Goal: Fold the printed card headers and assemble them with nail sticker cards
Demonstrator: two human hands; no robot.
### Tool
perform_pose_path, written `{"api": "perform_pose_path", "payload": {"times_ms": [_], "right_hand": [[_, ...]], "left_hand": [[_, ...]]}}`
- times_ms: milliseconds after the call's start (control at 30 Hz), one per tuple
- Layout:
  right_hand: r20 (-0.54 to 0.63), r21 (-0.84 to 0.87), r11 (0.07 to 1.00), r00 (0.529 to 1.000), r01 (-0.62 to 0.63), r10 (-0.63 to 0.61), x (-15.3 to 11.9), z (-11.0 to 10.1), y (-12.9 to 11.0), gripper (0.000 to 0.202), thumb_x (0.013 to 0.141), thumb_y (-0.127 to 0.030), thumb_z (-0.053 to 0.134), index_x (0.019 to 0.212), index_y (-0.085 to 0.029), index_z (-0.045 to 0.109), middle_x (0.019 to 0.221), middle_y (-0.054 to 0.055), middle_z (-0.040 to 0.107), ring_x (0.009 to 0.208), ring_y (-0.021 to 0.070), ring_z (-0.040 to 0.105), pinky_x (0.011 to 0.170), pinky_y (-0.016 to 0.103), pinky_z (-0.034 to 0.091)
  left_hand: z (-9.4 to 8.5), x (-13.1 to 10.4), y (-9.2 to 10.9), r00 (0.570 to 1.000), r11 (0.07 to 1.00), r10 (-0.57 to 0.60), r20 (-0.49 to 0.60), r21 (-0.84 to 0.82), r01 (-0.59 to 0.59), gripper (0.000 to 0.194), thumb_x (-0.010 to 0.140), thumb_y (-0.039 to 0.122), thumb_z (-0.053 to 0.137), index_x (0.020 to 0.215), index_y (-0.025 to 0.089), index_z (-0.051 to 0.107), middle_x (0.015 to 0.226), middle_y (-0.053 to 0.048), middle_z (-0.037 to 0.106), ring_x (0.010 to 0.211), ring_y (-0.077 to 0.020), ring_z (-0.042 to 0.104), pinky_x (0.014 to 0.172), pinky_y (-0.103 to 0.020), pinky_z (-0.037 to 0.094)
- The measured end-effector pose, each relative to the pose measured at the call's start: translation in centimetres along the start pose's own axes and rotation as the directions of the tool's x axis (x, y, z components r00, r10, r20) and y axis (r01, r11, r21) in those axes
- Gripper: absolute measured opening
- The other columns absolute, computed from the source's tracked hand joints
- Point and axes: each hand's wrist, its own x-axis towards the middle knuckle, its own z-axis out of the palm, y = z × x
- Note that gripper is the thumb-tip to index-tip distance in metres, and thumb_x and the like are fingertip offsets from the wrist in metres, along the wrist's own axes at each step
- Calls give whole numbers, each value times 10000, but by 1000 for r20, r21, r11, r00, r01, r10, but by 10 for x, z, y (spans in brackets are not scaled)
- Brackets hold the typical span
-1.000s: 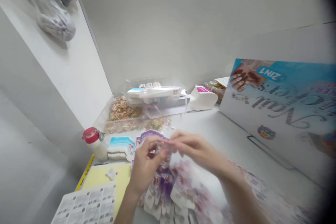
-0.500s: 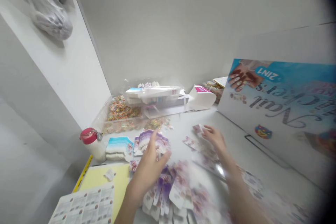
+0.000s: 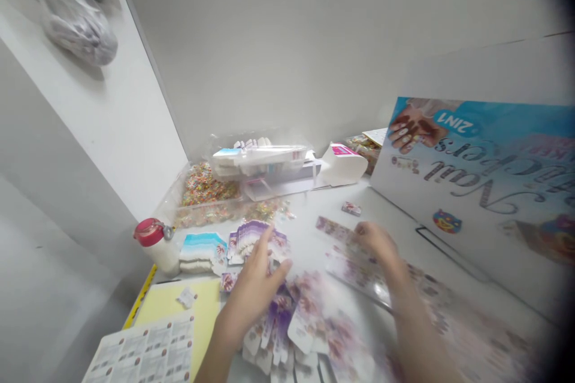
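My left hand is open, fingers spread, over the purple printed cards; nothing shows in it. Behind it fans a stack of purple cards, and more loose purple and white cards lie in front. My right hand has its fingers curled at the long patterned strips; whatever its fingertips hold is hidden. A small printed piece lies on the table beyond it. Beside the purple stack sits a blue and white card stack.
A red-capped bottle stands at the left by a yellow sheet and a label sheet. Clear trays with colourful bits are at the back. A large printed box stands at the right.
My right hand has drawn back from the small printed piece, which now lies uncovered, and its fingers have curled in at the strips. My left hand has hardly moved.
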Motion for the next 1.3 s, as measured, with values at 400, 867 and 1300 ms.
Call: {"api": "perform_pose_path", "payload": {"times_ms": [400, 867, 1300], "right_hand": [[-69, 845, 490, 952, 214, -297, -137, -77, -129, 385, 729, -486, 698, 924, -231, 484, 653, -11, 660, 462, 142, 573, 409, 248, 483], [-220, 310, 560, 631, 768, -744, -138, -59, -133, 781, 788, -403, 666, 1432, -424, 226, 1458, 44, 261, 1295, 308, 369, 985, 495, 452], [26, 510, 520, 592, 685, -806, -148, -68, -143, 304, 926, -404, 471, 734, -211, 606, 700, -3, 603, 672, 137, 556, 625, 255, 426]], "left_hand": [[26, -14, 29, 987, 974, 127, 102, -203, -105, 542, 796, 403, 648, 1304, 261, 521, 1259, -70, 614, 1165, -260, 538, 1002, -399, 399], [0, -18, 40, 987, 864, 122, -109, -477, -159, 253, 868, 302, 555, 1095, 201, 601, 1071, -67, 683, 953, -203, 631, 852, -300, 487], [-11, -24, 38, 895, 946, 195, -401, -165, -280, 222, 813, 316, 632, 1011, 234, 573, 989, -6, 591, 912, -151, 541, 830, -232, 420]]}}
